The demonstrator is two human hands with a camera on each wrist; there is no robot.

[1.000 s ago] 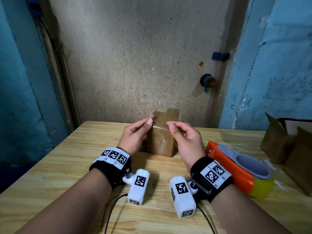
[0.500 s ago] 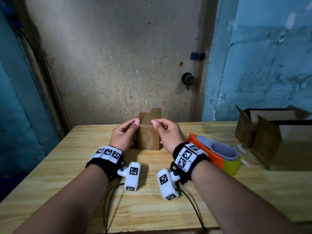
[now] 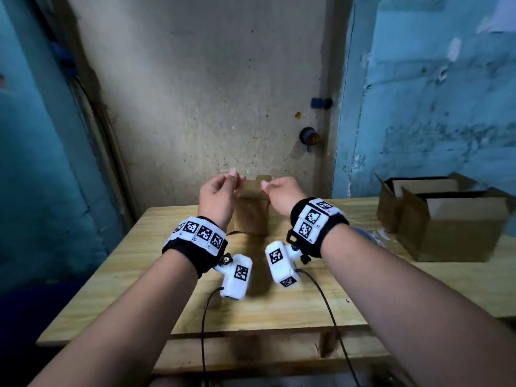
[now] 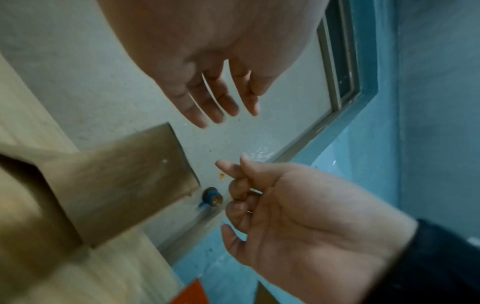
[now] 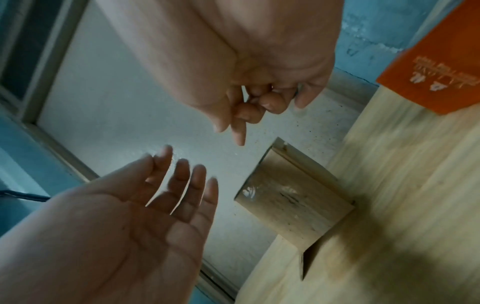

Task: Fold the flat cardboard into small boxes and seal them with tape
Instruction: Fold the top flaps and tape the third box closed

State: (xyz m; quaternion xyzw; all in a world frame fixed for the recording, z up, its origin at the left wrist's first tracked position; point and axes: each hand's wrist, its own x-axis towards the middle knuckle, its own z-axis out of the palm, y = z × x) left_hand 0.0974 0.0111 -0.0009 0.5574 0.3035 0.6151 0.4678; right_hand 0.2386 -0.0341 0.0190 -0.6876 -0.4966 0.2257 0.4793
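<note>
Two forearms reach out over the wooden table [image 3: 156, 263], each wearing a black wrist strap with square black-and-white code tags and a white camera unit hanging below on a cable. Past the straps, the left hand [image 3: 216, 195] is raised with its fingers straight and a little spread, as the left wrist view shows, holding nothing. The right hand [image 3: 280, 192] is raised beside it, its middle fingers loosely curled and the index finger pointing out, also holding nothing. Between and just beyond the hands stands the small cardboard box [image 3: 252, 210] on the table, near the far edge, one top flap standing upright; neither hand touches it in the wrist views. In the right wrist view an orange tape dispenser [image 5: 436, 67] lies on the table well off from the box, printed with pale characters too blurred to read. Farther right sit two larger open cardboard boxes [image 3: 449, 233]. Behind the table rises a speckled beige door [image 3: 195, 93] between blue walls.
</note>
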